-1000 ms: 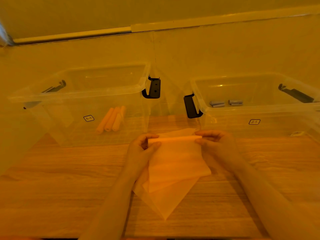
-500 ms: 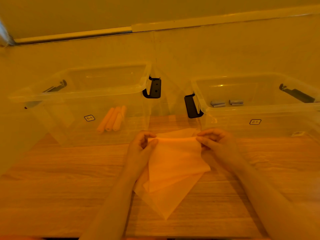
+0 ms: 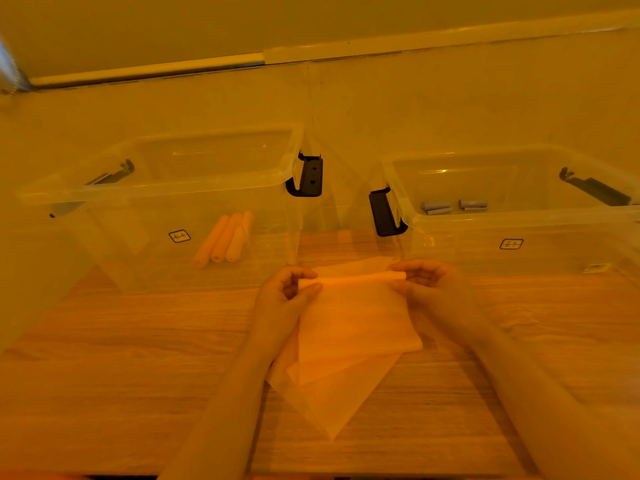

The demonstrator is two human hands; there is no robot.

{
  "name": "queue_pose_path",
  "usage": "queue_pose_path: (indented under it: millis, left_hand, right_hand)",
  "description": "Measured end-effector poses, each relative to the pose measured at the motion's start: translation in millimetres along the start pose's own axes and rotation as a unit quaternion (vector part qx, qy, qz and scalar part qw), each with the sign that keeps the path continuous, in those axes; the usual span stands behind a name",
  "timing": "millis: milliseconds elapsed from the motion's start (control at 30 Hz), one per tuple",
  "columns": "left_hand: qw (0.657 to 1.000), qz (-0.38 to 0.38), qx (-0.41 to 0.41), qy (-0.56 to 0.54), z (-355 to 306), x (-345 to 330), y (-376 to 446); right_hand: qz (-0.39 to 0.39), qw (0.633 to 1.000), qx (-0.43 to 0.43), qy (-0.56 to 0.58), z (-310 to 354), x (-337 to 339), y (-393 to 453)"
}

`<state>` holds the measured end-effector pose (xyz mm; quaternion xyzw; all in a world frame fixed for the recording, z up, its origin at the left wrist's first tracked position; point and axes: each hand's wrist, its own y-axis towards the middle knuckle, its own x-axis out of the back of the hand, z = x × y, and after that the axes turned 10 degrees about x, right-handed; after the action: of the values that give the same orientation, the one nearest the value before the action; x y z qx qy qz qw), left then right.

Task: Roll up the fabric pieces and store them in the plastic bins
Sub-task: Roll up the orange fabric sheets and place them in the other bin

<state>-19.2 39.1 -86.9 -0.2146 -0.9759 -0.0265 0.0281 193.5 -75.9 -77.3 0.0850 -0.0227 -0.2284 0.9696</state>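
Wood-grain tabletop [image 3: 104, 393] fills the lower frame, pale wall behind. Two clear plastic bins with black latch handles sit at the back of it, side by side with a gap between. Left clear bin [image 3: 114, 251]: three rolled orange fabric pieces [image 3: 223, 242] lying together on its floor, near the front right. Right clear bin [image 3: 540, 251]: two small rolled grey fabric pieces [image 3: 453, 206] on its floor, toward the left side. Small sticker label on each bin's front wall.

Stack of flat orange fabric sheets [image 3: 346, 341] lies on the table in front of the gap, layers fanned, lowest corner pointing at the camera. Far edge of the top sheet is turned into a thin roll [image 3: 349, 279], just in front of the bins.

Left hand [image 3: 280, 299]: fingers curled, thumb and fingertips pinching the left end of the roll. Right hand [image 3: 429, 285]: fingers curled, pinching the right end. Both forearms come in from the bottom edge.
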Motion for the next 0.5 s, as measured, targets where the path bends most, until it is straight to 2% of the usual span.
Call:
queue_pose_path:
  millis: [133, 500]
  left_hand:
    - [0.999, -0.008, -0.002, 0.042, 2.7, 2.0, 1.8]
    - [0.999, -0.019, -0.007, 0.039, -0.8, -0.8, -0.4]
  right_hand:
    - [-0.011, 1.000, 0.005, -0.023, 0.2, 0.1, -0.5]
    - [-0.035, 0.999, 0.028, -0.020, -0.5, -2.0, -2.3]
